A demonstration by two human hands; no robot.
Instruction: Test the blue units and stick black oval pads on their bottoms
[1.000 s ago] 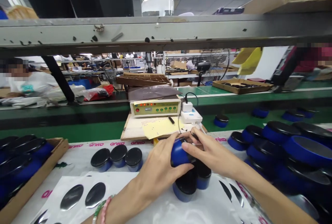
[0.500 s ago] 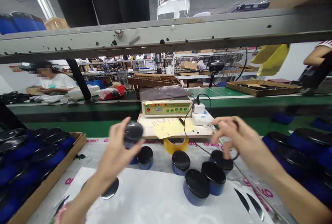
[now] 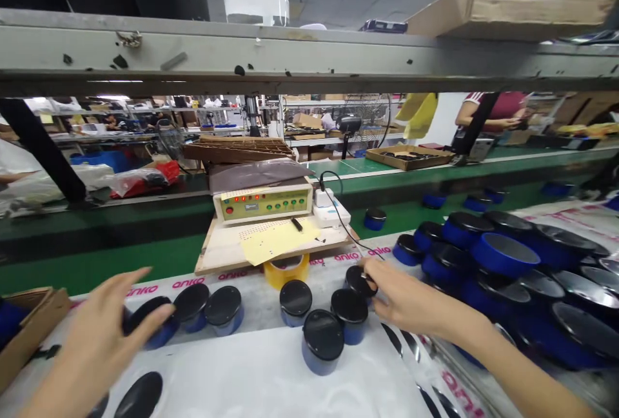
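The jar held up in the left hand (image 3: 97,337) has come down as the leftmost jar (image 3: 153,324) of a row toward the bench's (image 3: 271,298) far edge, left of the yellow tape roll (image 3: 286,272). The left hand is spread beside it. The right hand (image 3: 411,295) has lowered, fingers curled against the rear jar (image 3: 360,281) of a cluster right of the roll; whether they pinch it cannot be told.

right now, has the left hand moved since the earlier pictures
Yes. The left hand has moved to the person's left, judged against the control box: it now sits well to the box's left, farther out than before.
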